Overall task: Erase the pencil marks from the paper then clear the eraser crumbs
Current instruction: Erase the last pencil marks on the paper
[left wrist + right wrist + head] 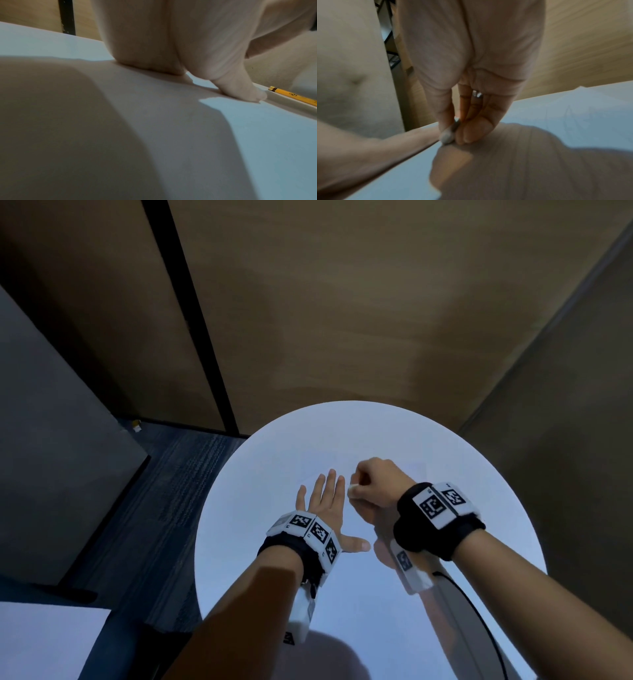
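At the middle of a round white table (445, 559), the left hand (323, 508) lies flat, fingers straight, on the paper (573, 121); the right hand (375, 482) pinches a small, blurred white eraser (447, 136) against the sheet. A yellow pencil (295, 96) lies beside the paper's edge.

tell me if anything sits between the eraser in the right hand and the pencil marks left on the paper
Nothing visible does. The right hand pinches the eraser with its tip down at the paper; faint pencil marks lie on bare sheet beside it. The left hand lies flat on the other side of the eraser.
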Action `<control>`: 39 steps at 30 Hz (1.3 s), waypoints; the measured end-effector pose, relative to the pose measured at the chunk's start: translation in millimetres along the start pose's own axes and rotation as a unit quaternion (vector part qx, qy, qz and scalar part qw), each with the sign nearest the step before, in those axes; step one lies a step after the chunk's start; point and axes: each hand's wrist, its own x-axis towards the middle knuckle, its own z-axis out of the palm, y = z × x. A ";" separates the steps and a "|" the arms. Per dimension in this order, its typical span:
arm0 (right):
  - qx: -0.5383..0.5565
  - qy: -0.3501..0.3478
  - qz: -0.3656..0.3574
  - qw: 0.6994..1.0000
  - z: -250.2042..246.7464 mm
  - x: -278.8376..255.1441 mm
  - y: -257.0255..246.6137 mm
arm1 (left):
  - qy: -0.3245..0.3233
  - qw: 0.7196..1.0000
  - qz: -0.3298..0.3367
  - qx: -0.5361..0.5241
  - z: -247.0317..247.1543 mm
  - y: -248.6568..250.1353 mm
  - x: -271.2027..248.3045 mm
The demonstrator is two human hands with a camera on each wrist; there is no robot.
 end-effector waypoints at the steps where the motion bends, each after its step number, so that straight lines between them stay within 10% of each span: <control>1: -0.004 -0.015 0.006 1.000 -4.0 -0.9 -0.2 | 0.000 1.000 0.001 -0.001 -0.8 -0.1 0.1; 5: -0.024 0.068 0.039 0.997 -17.1 11.6 2.9 | -0.001 1.000 -0.002 0.004 -0.5 -0.1 0.5; 23: -0.043 0.020 -0.028 0.998 -2.7 18.1 2.3 | 0.007 1.000 0.002 0.018 2.8 0.0 2.8; 35: 0.118 0.091 0.092 0.985 -17.3 15.0 17.5 | -0.005 1.000 0.010 0.010 0.6 -1.9 2.1; 39: 0.200 0.010 0.074 0.977 -19.7 2.3 28.5 | -0.002 1.000 0.008 0.008 1.1 -2.2 3.0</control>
